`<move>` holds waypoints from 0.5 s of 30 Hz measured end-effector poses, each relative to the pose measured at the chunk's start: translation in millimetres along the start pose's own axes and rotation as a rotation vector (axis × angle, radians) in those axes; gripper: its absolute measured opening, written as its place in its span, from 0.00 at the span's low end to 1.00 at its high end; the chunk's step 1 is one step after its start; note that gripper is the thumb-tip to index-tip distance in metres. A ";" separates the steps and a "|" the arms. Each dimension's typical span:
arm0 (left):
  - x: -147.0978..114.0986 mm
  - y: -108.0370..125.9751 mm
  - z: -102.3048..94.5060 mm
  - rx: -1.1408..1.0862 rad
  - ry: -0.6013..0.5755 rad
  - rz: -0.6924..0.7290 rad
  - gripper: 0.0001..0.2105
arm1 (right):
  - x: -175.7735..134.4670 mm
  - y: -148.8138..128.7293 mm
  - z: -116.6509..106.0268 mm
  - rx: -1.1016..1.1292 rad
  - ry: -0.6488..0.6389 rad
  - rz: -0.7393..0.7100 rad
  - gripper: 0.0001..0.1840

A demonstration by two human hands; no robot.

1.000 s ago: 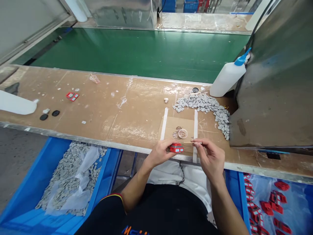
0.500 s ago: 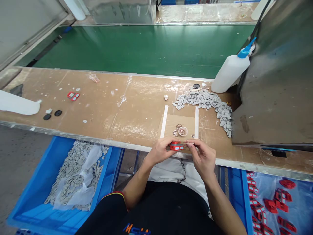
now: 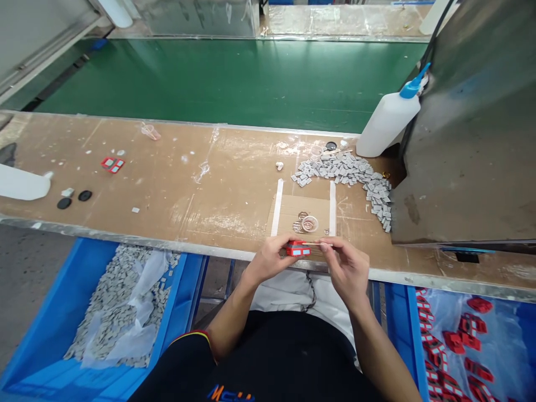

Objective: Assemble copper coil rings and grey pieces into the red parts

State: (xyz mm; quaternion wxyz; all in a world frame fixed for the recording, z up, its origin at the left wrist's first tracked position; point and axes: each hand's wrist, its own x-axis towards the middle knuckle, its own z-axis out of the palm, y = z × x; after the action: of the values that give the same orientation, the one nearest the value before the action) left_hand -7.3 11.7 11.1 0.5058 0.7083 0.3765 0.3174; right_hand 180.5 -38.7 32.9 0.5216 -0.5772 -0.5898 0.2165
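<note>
Close to the table's front edge, my left hand [image 3: 268, 259] grips a small red plastic piece [image 3: 298, 252] with pale window-like patches, perhaps a toy vehicle part. My right hand [image 3: 347, 271] pinches a thin wooden stick [image 3: 312, 243], whose far end reaches over the top of the red piece; whether it touches cannot be made out. Just beyond the hands, a small clear cup [image 3: 310, 224] with brownish contents stands on a cardboard sheet [image 3: 288, 209] between two white tape strips. Brown smears lie beside the cup.
Small grey tiles [image 3: 347, 167] are heaped at the right, near a white squeeze bottle [image 3: 387, 125] and a metal housing [image 3: 460, 139]. Behind runs a green conveyor belt [image 3: 218, 84]. Blue bins hold grey pieces [image 3: 109, 301] at left and red pieces [image 3: 454, 341] at right.
The camera view has shifted slightly, moving the table and its things leftward in the picture. Both hands keep their holds, with the red piece and stick nearly in the same position.
</note>
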 end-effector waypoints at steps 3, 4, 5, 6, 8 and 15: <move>-0.7 0.2 0.1 -0.098 0.001 -0.053 0.10 | 9.2 7.1 -5.2 -0.014 0.097 0.055 0.06; -0.9 0.1 0.2 -0.131 0.000 -0.067 0.10 | 13.8 10.0 -5.2 -0.035 0.111 0.058 0.07; -1.1 0.0 0.3 -0.158 0.000 -0.077 0.10 | 18.6 12.8 -3.9 -0.059 0.108 0.049 0.08; -1.3 -0.1 0.3 -0.177 -0.001 -0.086 0.11 | 23.0 15.3 -1.4 -0.080 0.090 0.033 0.09; -1.6 -0.3 0.1 -0.187 -0.002 -0.100 0.11 | 29.4 19.0 5.4 -0.112 0.026 -0.010 0.10; -3.0 -0.8 -1.0 -0.132 -0.004 -0.057 0.11 | 64.2 30.7 -1.9 -0.265 -0.154 -0.092 0.16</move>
State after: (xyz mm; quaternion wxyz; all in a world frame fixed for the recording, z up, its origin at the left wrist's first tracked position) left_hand -9.8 9.8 10.4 0.5609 0.6633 0.3735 0.3254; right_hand 209.6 26.2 30.7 0.4033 -0.5951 -0.6774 0.1562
